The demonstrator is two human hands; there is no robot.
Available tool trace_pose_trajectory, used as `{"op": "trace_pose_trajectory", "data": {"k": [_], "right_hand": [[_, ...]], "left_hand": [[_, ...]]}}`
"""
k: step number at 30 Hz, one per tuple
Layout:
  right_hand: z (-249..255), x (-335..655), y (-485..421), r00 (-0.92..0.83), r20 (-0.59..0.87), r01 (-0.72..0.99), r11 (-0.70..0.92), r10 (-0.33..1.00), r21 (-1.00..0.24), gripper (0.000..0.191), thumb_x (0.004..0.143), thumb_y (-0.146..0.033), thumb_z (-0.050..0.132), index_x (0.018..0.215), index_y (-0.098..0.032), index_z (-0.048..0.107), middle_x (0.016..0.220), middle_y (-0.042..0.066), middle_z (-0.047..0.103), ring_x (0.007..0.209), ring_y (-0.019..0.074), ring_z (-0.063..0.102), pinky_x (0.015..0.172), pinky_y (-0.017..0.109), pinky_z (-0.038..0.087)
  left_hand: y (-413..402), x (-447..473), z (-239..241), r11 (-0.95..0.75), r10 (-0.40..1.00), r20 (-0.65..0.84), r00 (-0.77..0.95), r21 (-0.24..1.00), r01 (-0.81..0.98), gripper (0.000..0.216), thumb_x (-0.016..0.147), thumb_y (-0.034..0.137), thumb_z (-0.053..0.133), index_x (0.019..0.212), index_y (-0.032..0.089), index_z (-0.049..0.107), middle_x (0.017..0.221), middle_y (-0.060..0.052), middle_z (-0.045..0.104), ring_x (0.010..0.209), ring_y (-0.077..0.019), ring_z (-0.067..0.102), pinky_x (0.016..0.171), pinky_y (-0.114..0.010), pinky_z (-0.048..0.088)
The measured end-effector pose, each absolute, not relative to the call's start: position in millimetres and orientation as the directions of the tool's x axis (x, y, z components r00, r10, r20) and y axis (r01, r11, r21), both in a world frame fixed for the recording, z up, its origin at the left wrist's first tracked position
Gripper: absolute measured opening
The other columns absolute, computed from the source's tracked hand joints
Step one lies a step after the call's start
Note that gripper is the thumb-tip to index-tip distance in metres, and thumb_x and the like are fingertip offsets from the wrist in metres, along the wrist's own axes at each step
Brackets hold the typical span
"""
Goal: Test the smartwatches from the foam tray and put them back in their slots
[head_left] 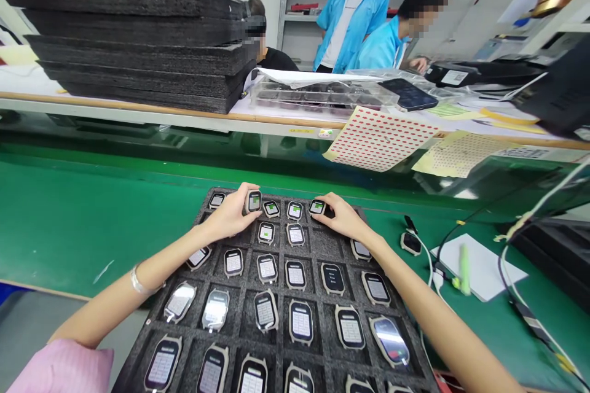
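Observation:
A black foam tray (318, 249) with rows of square pockets lies on the green bench, most pockets holding a smartwatch without a strap, many with lit screens. At its far left, my left hand (236, 212) pinches a smartwatch (254, 201) by its edges, tilted up above the pockets. My right hand (338, 214) has its thumb and fingers closed around another smartwatch (316, 206) in the far row. Two more watches, a left one (271, 209) and a right one (294, 210), sit between my hands, with green patches on their screens.
Stacked black foam trays (138, 43) stand on the raised shelf (175, 112) across the bench. A phone (409, 94) and sheets of red dots (380, 138) lie there. To my right are a loose watch (410, 243), cables and white paper (482, 264). People in blue work beyond.

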State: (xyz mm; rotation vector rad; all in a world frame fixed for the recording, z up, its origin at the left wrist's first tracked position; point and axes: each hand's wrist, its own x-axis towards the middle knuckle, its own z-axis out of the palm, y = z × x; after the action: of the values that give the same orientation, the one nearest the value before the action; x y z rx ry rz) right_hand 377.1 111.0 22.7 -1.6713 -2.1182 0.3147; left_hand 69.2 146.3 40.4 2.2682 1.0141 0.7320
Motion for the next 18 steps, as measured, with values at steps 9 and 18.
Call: {"op": "trace_pose_trajectory", "data": {"k": [9, 18], "right_hand": [[37, 398, 95, -0.261, 0.04, 0.939, 0.263, 0.965, -0.223, 0.053, 0.084, -0.038, 0.056, 0.131, -0.014, 0.052, 0.12, 0.017, 0.054, 0.112, 0.0356, 0.048, 0.094, 0.048, 0.039], [36, 449, 91, -0.215, -0.154, 0.946, 0.166, 0.964, -0.28, 0.05, 0.082, -0.046, 0.049, 0.117, -0.012, 0.061, 0.111, 0.016, 0.059, 0.086, 0.0267, 0.063, 0.077, 0.035, 0.05]], "left_hand": [[203, 57, 14, -0.685, 0.712, 0.144, 0.688, 0.361, 0.633, 0.04, 0.074, 0.037, 0.067, 0.107, 0.017, 0.056, 0.111, -0.011, 0.059, 0.106, -0.0323, 0.049, 0.09, -0.046, 0.037], [214, 13, 42, -0.722, 0.671, -0.065, 0.738, 0.167, 0.671, 0.04, 0.07, 0.016, 0.057, 0.11, 0.018, 0.058, 0.113, -0.01, 0.058, 0.111, -0.0308, 0.049, 0.104, -0.052, 0.024]]}}
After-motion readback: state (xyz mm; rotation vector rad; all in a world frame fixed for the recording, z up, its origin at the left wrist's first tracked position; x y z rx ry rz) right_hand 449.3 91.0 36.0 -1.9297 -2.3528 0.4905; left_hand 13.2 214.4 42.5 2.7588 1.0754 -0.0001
